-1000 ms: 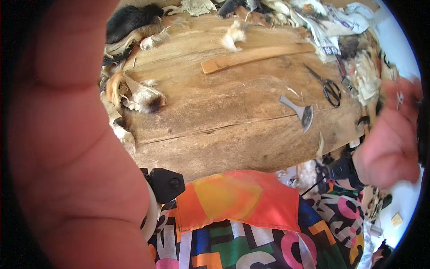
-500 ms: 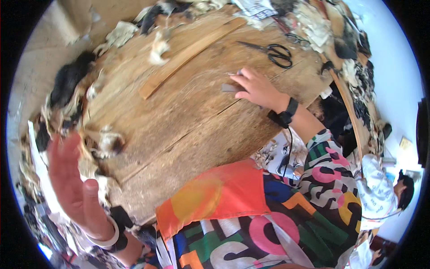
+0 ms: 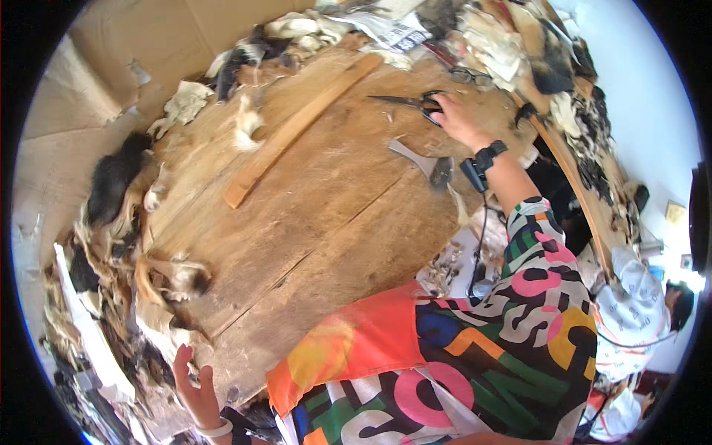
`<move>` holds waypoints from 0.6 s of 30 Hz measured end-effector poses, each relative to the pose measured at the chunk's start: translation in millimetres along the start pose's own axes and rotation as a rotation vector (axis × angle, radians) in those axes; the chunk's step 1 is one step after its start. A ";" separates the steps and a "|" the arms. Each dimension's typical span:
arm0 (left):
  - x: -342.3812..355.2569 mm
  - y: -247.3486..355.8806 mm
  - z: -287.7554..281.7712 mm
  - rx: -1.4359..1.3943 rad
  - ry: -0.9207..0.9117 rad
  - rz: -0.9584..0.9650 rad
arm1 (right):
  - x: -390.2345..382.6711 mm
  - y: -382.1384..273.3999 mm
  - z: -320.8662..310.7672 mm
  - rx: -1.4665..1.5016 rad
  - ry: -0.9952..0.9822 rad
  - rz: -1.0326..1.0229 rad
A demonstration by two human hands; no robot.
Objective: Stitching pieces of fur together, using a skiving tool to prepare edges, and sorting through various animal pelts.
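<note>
My right hand (image 3: 457, 119) is on the handles of black-handled scissors (image 3: 406, 101), its fingers closed about the loops. The scissors lie flat on the wooden board (image 3: 297, 222), their dark blades pointing left. Just below that hand, a grey flat metal blade with a flared end (image 3: 419, 157) rests on the board. My left hand (image 3: 197, 394) is held near the board's lower left edge with fingers apart and nothing in it. Close to it lie pale and brown fur scraps (image 3: 167, 319).
A long wooden strip (image 3: 300, 133) lies across the upper board. Fur pieces (image 3: 115, 178) pile along the left and far edges by cardboard (image 3: 178, 44). Eyeglasses (image 3: 471, 76) sit beyond the scissors. At right, a person in white (image 3: 630, 311) is nearby.
My right hand has let go of the grey metal blade and moved up onto the scissors' handles. My left hand has dropped lower. The whole view has shifted slightly.
</note>
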State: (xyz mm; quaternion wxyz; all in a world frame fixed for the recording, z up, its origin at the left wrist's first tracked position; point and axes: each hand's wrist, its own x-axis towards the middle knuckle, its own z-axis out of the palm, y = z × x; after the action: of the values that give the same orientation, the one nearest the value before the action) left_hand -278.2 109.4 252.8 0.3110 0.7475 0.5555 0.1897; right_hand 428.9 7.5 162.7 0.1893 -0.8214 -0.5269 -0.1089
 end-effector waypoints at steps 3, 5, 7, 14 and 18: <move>-10.6 -7.8 -1.3 0.025 0.007 -0.050 | 3.4 34.6 -2.5 -0.171 -0.219 0.126; -19.7 -17.9 -2.7 0.073 0.021 0.013 | 0.4 46.3 -8.4 -0.175 -0.209 0.124; -26.9 -32.2 -3.9 0.145 0.056 -0.003 | -2.3 54.5 -17.7 -0.142 -0.278 0.150; -43.5 -74.6 8.5 0.138 0.211 -0.180 | 8.4 51.0 -48.6 -0.496 -0.370 0.404; -32.7 -84.3 23.9 0.198 0.245 -0.149 | 41.8 -22.8 -45.9 -0.539 -0.465 0.246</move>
State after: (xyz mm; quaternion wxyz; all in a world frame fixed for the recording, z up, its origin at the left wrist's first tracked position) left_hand -333.4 88.3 180.3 0.1789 0.7025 0.6590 0.2004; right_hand 426.8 30.9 224.5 -0.1466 -0.9016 -0.4057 -0.0310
